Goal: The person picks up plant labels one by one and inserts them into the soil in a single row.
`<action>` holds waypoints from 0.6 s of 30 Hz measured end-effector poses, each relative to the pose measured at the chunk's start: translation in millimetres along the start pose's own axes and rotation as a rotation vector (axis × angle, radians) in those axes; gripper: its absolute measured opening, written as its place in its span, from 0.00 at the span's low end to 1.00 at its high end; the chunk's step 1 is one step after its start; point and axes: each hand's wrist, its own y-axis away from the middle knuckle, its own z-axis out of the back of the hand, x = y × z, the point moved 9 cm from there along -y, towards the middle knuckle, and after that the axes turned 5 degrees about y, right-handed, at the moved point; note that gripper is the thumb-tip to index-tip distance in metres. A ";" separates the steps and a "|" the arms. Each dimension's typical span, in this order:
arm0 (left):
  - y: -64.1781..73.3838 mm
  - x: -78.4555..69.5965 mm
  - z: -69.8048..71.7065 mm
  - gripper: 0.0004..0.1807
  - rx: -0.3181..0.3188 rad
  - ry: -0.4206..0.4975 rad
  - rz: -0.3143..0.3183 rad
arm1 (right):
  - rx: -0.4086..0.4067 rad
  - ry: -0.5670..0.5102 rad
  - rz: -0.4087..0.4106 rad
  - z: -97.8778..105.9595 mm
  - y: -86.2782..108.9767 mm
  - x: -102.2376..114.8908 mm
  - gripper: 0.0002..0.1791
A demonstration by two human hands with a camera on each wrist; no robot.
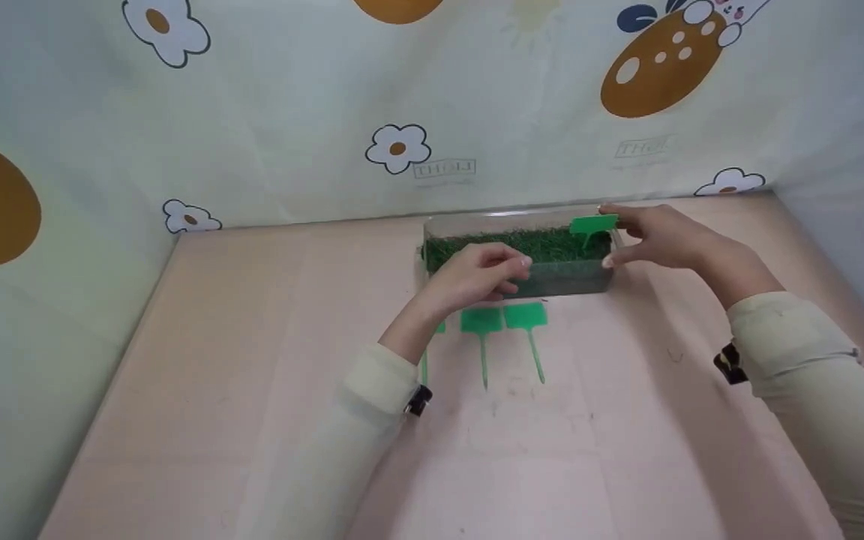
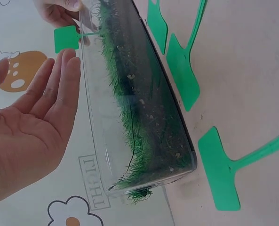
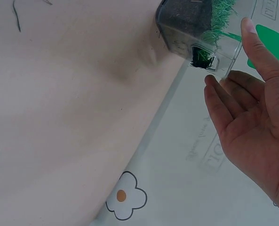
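A clear planter box (image 1: 563, 279) of dark soil and grass stands at the back of the table. My right hand (image 1: 668, 236) holds its right end, thumb at the front corner and fingers at the far one. Close to that hand, a green plant label (image 1: 595, 224) stands upright in the grass. My left hand (image 1: 477, 276) hovers before the box, holding nothing; its fingers are loosely bent in the left wrist view. Below it lie green T-shaped labels, one in the middle (image 1: 481, 321), one to the right (image 1: 526, 316), and one (image 2: 219, 172) partly hidden by my left arm in the head view.
The box sits near the patterned backdrop (image 1: 289, 150) that rises behind the pale pink table (image 1: 252, 360). Small dark crumbs and strands are scattered on the tabletop. A dark clip-like piece (image 1: 418, 400) sits at my left cuff, another (image 1: 730, 364) at the right.
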 end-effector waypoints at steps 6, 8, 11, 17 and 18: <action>-0.5 6.1 -9.5 0.20 0.038 -0.039 0.034 | -0.011 0.014 0.019 2.0 -0.9 1.5 0.51; -0.4 8.9 -12.8 0.18 0.034 -0.076 0.049 | -0.014 0.019 0.026 2.0 -0.8 1.9 0.51; 0.0 14.7 -19.9 0.16 0.025 -0.156 0.086 | -0.014 0.019 0.027 0.7 0.0 1.1 0.51; -0.8 26.2 -37.0 0.14 0.043 -0.266 0.178 | -0.013 0.004 0.017 -1.0 1.1 -0.3 0.50; -1.0 27.8 -39.0 0.13 0.045 -0.268 0.192 | -0.013 0.002 0.018 -0.9 0.9 0.0 0.50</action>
